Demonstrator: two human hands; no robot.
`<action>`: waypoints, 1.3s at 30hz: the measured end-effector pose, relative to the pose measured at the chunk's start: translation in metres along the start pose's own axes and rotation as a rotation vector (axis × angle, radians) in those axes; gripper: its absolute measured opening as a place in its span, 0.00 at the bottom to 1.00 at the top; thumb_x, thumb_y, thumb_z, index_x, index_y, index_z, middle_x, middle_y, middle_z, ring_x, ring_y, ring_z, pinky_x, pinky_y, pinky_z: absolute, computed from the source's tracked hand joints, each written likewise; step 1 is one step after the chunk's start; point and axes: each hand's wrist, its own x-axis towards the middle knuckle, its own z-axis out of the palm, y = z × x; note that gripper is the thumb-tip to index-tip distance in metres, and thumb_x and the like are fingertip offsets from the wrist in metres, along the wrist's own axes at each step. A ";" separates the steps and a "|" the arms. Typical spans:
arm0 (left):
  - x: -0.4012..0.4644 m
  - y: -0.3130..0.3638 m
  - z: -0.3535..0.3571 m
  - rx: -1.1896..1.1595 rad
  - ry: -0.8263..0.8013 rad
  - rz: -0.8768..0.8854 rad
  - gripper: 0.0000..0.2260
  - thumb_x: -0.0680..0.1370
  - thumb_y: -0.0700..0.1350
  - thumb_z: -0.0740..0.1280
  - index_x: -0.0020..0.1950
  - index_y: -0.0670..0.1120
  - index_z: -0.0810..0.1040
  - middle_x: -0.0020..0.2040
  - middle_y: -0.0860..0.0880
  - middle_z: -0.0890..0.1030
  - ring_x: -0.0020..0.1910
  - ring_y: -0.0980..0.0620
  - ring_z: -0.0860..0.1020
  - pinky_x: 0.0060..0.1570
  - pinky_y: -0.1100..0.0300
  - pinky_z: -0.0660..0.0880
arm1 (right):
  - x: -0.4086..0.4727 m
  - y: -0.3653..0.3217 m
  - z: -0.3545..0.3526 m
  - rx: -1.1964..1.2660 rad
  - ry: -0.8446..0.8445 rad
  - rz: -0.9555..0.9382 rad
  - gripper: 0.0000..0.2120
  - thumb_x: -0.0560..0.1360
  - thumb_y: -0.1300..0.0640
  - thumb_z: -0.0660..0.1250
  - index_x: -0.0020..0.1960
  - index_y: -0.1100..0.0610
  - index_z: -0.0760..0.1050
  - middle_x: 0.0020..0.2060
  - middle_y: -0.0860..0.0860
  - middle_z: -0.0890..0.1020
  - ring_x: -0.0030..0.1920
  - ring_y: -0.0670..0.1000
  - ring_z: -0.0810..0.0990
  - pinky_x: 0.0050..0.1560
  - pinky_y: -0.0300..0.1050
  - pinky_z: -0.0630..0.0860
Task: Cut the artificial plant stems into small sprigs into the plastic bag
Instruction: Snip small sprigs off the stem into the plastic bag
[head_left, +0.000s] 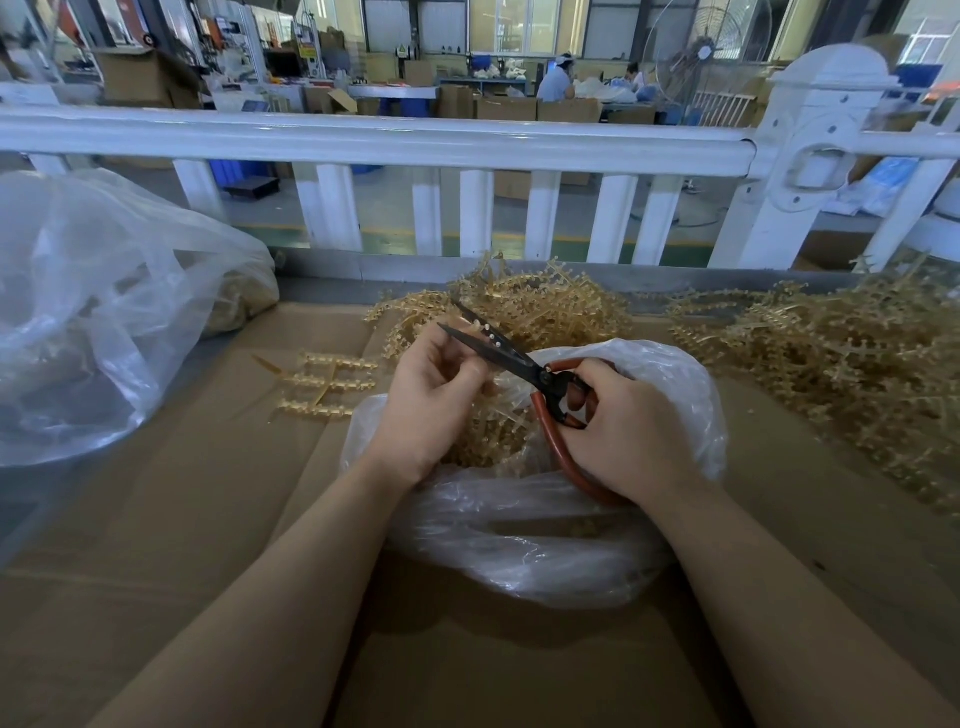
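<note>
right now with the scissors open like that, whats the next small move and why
Probably squeeze the scissors shut. The right hand grips the red handles, the blades stand apart, and the left hand pinches a stem between them, above the open plastic bag, so the cut sprig should drop in.

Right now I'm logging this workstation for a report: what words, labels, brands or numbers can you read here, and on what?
No text can be read here.
scissors: no brand or mark visible on the blades or handles.
plastic bag: clear, unprinted.
cardboard under the work: no print visible.
yellow signs on the far machines: too small and blurred to read.
</note>
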 end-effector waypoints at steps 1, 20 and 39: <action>0.000 0.000 0.000 -0.007 0.002 0.000 0.06 0.80 0.32 0.64 0.52 0.41 0.76 0.44 0.38 0.81 0.38 0.52 0.78 0.40 0.60 0.76 | 0.000 0.000 0.000 0.003 0.000 0.000 0.25 0.71 0.30 0.58 0.51 0.48 0.79 0.38 0.42 0.82 0.39 0.44 0.81 0.42 0.45 0.82; 0.002 0.005 0.001 -0.160 0.103 -0.096 0.08 0.78 0.27 0.63 0.53 0.38 0.71 0.38 0.45 0.79 0.34 0.57 0.80 0.35 0.63 0.77 | -0.001 0.003 0.000 -0.029 0.025 -0.003 0.22 0.73 0.31 0.60 0.48 0.49 0.74 0.38 0.42 0.80 0.38 0.43 0.79 0.39 0.43 0.79; 0.006 -0.004 -0.004 -0.201 0.061 -0.076 0.01 0.77 0.32 0.68 0.47 0.35 0.77 0.37 0.46 0.82 0.35 0.55 0.79 0.39 0.65 0.77 | -0.002 -0.001 -0.004 -0.018 0.023 0.001 0.21 0.74 0.34 0.63 0.52 0.50 0.76 0.42 0.42 0.81 0.41 0.45 0.80 0.42 0.44 0.81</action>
